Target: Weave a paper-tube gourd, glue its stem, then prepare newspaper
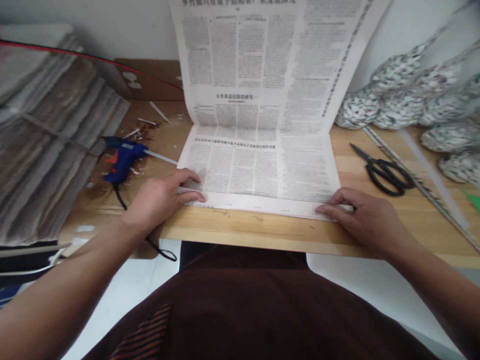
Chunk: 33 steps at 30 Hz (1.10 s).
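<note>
A large newspaper sheet (pixel 240 165) lies on the wooden table, its far part rising up against the wall. Along the near edge runs a narrow folded strip (pixel 258 202). My left hand (pixel 168 192) pinches the strip's left end between thumb and fingers. At the right end, my right hand (pixel 348 212) grips the same edge, thumb and fingertips pressed on the paper. Beyond my left hand is a blue glue gun (pixel 125 157) with a white glue stick in its back, which reaches to the newspaper's left edge.
Black-handled scissors (pixel 386 172) lie on the right, beside long thin sticks (pixel 423 190). Several woven paper pieces (pixel 399 95) stand at the back right. A tall tied stack of paper (pixel 48 135) fills the left. The table's front edge (pixel 240 242) runs close to my body.
</note>
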{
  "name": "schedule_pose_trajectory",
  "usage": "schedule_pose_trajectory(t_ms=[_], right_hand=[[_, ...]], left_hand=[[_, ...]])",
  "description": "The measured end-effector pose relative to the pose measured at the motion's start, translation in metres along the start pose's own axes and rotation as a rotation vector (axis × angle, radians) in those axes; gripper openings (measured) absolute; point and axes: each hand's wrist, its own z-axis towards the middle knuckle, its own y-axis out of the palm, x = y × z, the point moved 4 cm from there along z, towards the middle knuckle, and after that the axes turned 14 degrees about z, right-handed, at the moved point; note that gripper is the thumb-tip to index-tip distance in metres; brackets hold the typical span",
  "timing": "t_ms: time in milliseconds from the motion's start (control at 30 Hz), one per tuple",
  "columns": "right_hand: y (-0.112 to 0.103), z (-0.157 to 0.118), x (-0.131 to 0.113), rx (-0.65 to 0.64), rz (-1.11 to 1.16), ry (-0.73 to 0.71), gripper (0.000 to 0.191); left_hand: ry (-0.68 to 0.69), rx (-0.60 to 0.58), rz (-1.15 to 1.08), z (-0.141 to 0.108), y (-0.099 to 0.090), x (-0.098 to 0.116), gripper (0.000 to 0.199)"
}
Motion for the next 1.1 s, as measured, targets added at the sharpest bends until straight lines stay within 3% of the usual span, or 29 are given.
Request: schedule_pose_trajectory(t_ms=[233,567,700,900,1100], right_hand=[[0.004,0.001,0.010,0.007,-0.041,0.087,0.061],[0.009,0.002,0.014,0.086,-0.078,-0.017,0.074],[0.008,0.000,0.015,0.112,-0.071,-0.052,0.068],[0.006,-0.001,0.019,0.003,-0.103,0.077,0.031],[0.011,0.005,0.043,-0.009,-0.040,0.049,0.033]], left_hand=[[-0.062,-0.020,0.004,0.000,0.001,-0.001,0.034],[-0.097,0.060,0.170,-0.008,-0.002,0.001,0.042],[-0.163,0.079,0.263,-0.009,-0.002,0.000,0.053],[-0.278,0.096,0.290,-0.013,-0.008,-0.004,0.068],[-0.384,0.071,0.234,-0.019,-0.009,-0.008,0.068]])
